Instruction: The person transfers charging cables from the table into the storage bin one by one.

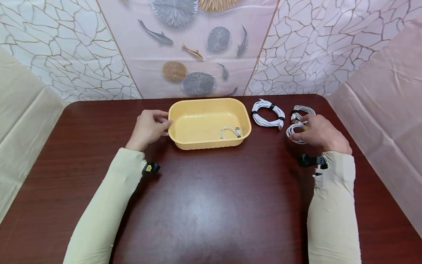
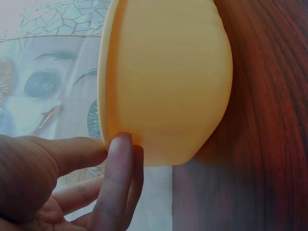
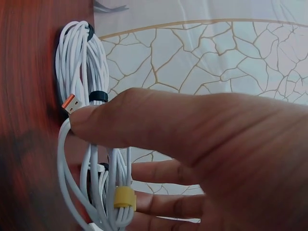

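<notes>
The yellow tray (image 1: pixel 211 144) stands near the table's back edge. My left hand (image 1: pixel 150 126) pinches its left rim, thumb over the rim and fingers against the outer wall (image 2: pixel 168 82). A short white USB cable (image 1: pixel 227 129) lies inside the tray at the right. On the right, my right hand (image 1: pixel 321 132) has its thumb and fingers curled round a coiled white cable (image 1: pixel 293 129) with a yellow tie (image 3: pixel 124 197). The fingers are partly hidden behind that coil in the right wrist view. Just behind it lies another small coiled cable (image 1: pixel 304 109).
A larger white cable coil (image 1: pixel 258 119) with black ties lies between the tray and my right hand; its USB plug (image 3: pixel 72 103) shows near my right thumb. Patterned cloth (image 1: pixel 204 44) hangs behind the dark wooden table (image 1: pixel 204 205), and plain cloth flanks both sides.
</notes>
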Demonstrator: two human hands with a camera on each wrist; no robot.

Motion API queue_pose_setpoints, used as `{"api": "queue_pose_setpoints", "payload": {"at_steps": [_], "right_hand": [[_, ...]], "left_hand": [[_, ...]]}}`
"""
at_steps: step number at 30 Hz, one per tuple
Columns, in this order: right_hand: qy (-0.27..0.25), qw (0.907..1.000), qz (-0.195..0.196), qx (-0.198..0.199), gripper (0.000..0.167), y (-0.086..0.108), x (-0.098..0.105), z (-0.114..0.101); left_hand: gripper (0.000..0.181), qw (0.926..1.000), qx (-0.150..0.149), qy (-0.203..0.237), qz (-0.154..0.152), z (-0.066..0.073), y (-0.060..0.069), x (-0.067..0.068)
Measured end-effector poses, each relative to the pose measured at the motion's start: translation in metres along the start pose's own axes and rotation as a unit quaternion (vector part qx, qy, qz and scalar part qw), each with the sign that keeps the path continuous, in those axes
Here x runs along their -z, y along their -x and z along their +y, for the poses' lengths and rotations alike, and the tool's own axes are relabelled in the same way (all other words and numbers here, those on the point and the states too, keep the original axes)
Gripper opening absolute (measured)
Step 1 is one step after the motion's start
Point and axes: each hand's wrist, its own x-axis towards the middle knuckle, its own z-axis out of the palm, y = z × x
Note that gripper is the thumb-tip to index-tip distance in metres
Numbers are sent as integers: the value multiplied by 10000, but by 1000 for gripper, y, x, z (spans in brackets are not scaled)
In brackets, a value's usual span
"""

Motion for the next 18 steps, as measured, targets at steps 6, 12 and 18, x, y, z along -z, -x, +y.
{"api": "queue_pose_setpoints", "payload": {"at_steps": [6,12,18], "right_hand": [[-28,10000,-37,1,69,-1,0,-2],[-25,10000,0,22,69,-2,1,-4],[64,10000,25,25,70,-3,2,-6]], "left_hand": [[38,10000,-10,38,16,0,0,0],[38,10000,19,7,32,1,1,0],[37,10000,19,21,43,0,1,0]]}}
